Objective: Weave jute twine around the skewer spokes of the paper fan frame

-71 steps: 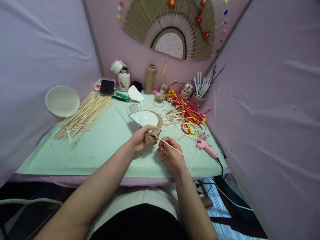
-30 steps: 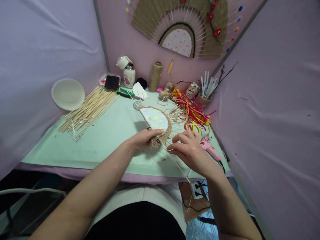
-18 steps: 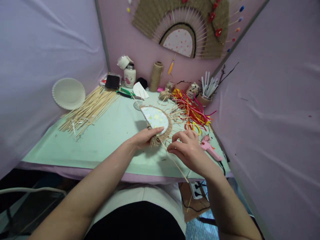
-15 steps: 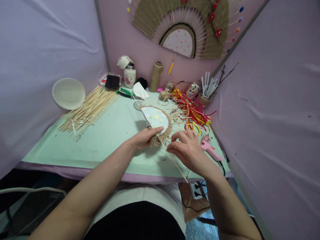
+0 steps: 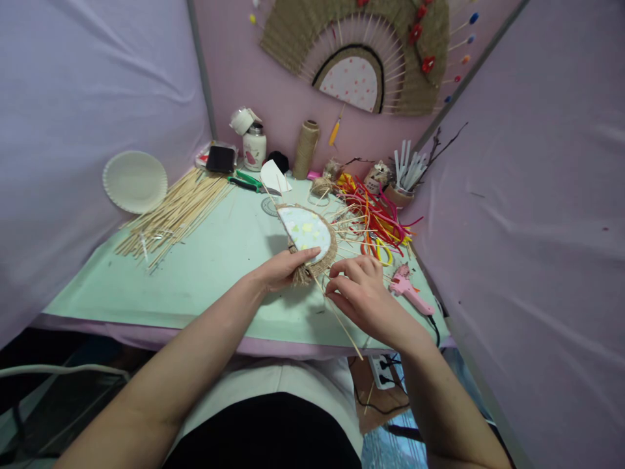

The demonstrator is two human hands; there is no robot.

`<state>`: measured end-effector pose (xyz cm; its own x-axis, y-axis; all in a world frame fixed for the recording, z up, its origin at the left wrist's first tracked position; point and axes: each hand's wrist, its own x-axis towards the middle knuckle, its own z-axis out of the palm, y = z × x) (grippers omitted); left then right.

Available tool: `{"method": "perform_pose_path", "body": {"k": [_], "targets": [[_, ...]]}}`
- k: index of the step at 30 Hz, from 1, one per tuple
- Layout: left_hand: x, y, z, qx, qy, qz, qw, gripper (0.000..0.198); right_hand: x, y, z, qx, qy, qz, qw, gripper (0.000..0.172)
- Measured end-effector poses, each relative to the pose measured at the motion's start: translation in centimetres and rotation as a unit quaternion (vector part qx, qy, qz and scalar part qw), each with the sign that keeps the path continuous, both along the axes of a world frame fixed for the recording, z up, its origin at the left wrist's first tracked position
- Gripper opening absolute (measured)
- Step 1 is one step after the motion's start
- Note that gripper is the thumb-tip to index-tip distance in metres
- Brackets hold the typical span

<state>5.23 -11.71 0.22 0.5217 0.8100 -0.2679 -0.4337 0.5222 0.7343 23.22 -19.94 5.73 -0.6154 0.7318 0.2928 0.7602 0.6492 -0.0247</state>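
A half-round fan piece (image 5: 306, 228), with pale patterned cloth inside a burlap rim and thin wooden sticks fanning from its curved edge, is held above the table. My left hand (image 5: 283, 268) is closed on its lower end, thumb on the cloth face and fingers behind. Frayed twine (image 5: 301, 277) hangs at that end. One long stick (image 5: 347, 334) slants down toward the table's front edge. Close beside that stick, my right hand (image 5: 359, 290) is bent in a pinch. What lies between its fingertips is too small to make out.
Wooden sticks (image 5: 180, 215) lie loose at left by a white plate (image 5: 135, 182). On the right are red and yellow pipe cleaners (image 5: 375, 212), scissors (image 5: 384, 252) and a pink glue gun (image 5: 413, 293). Green-handled pliers (image 5: 247, 182) and a twine spool (image 5: 306, 148) are behind.
The fan piece has shifted very slightly right and the long stick's lower tip a little left. Both hands keep nearly the same position and grip.
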Motion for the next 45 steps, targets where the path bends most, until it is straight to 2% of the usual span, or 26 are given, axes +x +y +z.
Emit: {"method": "perform_pose_path", "body": {"k": [8,11,13,15,16,18,20,21,22,24,26,28,32,35,38,41,45], "targets": [[-0.1,-0.1,0.0,0.005,0.014,-0.023,1.0,0.03,0.3,0.0,-0.3,-0.02,0.032,0.0,0.999,0.014],[0.0,0.0,0.0,0.002,0.012,-0.004,1.0,0.03,1.4,-0.4,0.1,-0.006,0.113,-0.025,0.993,0.025],[0.0,0.3,0.1,-0.001,0.006,0.028,1.0,0.027,2.2,-0.9,0.4,0.021,0.213,-0.065,0.975,0.032],[-0.2,0.5,0.3,-0.001,-0.003,0.071,0.997,0.022,2.7,-1.4,0.3,0.062,0.346,-0.117,0.929,0.029],[-0.3,0.7,0.4,0.0,-0.006,0.092,0.996,0.019,2.8,-1.6,0.0,0.083,0.419,-0.141,0.893,0.026],[-0.6,1.0,0.7,-0.005,-0.01,0.126,0.992,0.018,2.8,-1.8,-1.1,0.113,0.557,-0.182,0.802,0.017],[-0.9,1.3,0.9,-0.013,-0.022,0.148,0.989,0.022,2.5,-1.9,-2.6,0.096,0.649,-0.204,0.726,0.012],[-1.0,1.4,0.9,-0.017,-0.031,0.155,0.987,0.024,2.3,-2.0,-3.4,0.062,0.671,-0.211,0.708,0.011],[-1.0,1.5,1.0,-0.018,-0.04,0.16,0.986,0.027,1.9,-2.0,-4.1,0.007,0.676,-0.217,0.705,0.011],[-1.1,1.5,1.0,-0.015,-0.048,0.16,0.986,0.029,0.7,-1.9,-5.4,-0.145,0.645,-0.21,0.721,0.012],[-1.0,1.4,0.8,-0.009,-0.046,0.152,0.987,0.03,-0.9,-1.4,-6.4,-0.277,0.611,-0.182,0.719,0.017],[-0.8,1.3,0.6,0.003,-0.046,0.144,0.989,0.032,-2.6,-0.4,-7.2,-0.328,0.642,-0.152,0.676,0.029],[-0.2,0.9,0.2,0.013,-0.036,0.139,0.99,0.03,-5.7,2.6,-7.5,-0.338,0.771,-0.083,0.534,0.046],[0.1,0.7,-0.4,0.022,-0.022,0.142,0.989,0.031,-7.2,4.4,-7.0,-0.34,0.82,-0.021,0.459,0.043],[0.2,0.8,-1.2,0.057,0.007,0.117,0.991,0.037,-8.0,5.4,-6.7,-0.326,0.844,0.0,0.425,0.033],[-0.1,0.9,-1.8,0.095,0.062,0.074,0.991,0.044,-8.0,6.0,-7.1,-0.305,0.864,-0.042,0.397,0.025],[-0.7,1.3,-1.9,0.154,0.136,0.007,0.979,0.037,-7.1,6.8,-7.4,-0.266,0.887,-0.09,0.365,0.023]]}}
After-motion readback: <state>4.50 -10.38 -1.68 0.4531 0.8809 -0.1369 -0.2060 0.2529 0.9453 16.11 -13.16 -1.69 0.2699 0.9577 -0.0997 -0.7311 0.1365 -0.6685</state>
